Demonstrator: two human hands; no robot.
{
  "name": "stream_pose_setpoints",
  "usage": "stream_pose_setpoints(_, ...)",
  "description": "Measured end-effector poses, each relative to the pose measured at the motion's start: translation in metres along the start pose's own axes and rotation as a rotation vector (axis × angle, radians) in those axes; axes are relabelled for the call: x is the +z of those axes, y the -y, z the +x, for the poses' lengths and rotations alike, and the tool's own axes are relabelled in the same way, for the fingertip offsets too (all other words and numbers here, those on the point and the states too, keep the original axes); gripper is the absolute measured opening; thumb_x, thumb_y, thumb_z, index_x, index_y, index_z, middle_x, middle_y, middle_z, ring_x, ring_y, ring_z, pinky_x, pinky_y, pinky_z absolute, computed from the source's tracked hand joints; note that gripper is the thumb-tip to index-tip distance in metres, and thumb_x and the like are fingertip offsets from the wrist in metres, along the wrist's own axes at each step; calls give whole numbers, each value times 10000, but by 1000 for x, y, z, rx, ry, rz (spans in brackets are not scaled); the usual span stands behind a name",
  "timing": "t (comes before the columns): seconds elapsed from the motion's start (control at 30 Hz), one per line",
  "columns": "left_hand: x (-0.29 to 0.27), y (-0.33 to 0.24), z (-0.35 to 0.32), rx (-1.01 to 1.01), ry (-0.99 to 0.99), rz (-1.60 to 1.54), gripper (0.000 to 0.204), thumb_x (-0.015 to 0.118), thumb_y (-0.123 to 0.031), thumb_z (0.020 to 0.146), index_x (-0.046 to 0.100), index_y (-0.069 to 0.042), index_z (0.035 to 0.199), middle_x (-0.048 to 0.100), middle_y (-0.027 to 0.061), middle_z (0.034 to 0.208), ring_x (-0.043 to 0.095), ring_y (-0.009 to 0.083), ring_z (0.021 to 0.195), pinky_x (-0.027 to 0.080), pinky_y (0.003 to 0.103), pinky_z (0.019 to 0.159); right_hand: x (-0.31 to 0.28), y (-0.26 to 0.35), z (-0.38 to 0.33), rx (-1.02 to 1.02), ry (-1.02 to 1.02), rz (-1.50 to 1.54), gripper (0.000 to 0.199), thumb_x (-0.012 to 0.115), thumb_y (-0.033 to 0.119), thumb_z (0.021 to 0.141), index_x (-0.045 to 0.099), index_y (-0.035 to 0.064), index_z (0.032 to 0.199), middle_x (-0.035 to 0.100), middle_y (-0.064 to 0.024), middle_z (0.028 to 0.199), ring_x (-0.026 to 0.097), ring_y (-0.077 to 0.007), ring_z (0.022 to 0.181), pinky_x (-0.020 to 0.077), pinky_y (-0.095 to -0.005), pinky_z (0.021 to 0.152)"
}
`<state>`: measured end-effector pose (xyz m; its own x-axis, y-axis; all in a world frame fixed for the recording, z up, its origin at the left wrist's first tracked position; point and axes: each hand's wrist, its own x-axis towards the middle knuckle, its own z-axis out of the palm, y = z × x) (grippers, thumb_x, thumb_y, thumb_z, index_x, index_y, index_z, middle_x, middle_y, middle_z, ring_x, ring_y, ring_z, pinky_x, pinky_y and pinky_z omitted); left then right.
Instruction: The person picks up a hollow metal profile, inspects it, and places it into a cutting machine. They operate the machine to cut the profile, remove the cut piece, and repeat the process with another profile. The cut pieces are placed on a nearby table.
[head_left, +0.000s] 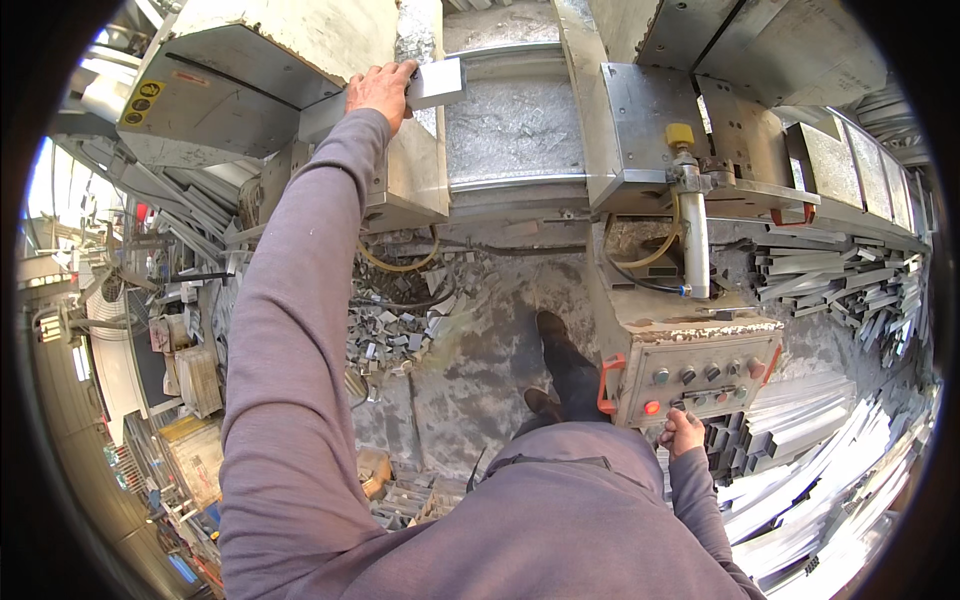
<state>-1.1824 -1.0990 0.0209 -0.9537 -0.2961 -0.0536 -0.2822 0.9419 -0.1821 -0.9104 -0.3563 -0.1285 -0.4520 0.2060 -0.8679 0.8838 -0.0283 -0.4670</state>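
Note:
My left hand reaches far forward and is closed on a silver rectangular metal profile, whose end juts out to the right of my fingers. The profile lies on the machine beside the big left housing. Down at the right, my right hand is curled at the lower edge of a control panel, its fingertips at a black selector knob. Part of that grip is hidden by the fingers. A red button glows just left of the knob.
A pneumatic cylinder with hoses stands on the machine's right side. Offcuts litter the floor under the machine. Long metal profiles are stacked at the right, with more behind. Red handles flank the panel.

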Motion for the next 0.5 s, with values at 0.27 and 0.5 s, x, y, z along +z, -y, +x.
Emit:
stream_pose_setpoints(0.27,-46,-1,-99,168,-483,-194,800,912,-93,794,552,-207,1499,644,74,1475,571,322,1395,402,498,1209,-12,-7,-29,-95,153,-393,170,734,180,932,707,16,968,694,-71,761,642,-167,574,541,-327,564)
stream_pose_setpoints(0.5,-133,6,-284,201,-899,-454,792,870,18,715,553,-99,1431,652,135,1389,601,405,1331,481,501,1133,44,20,-66,-498,376,-671,256,743,168,886,730,-56,1009,745,-95,782,712,-149,650,566,-308,627)
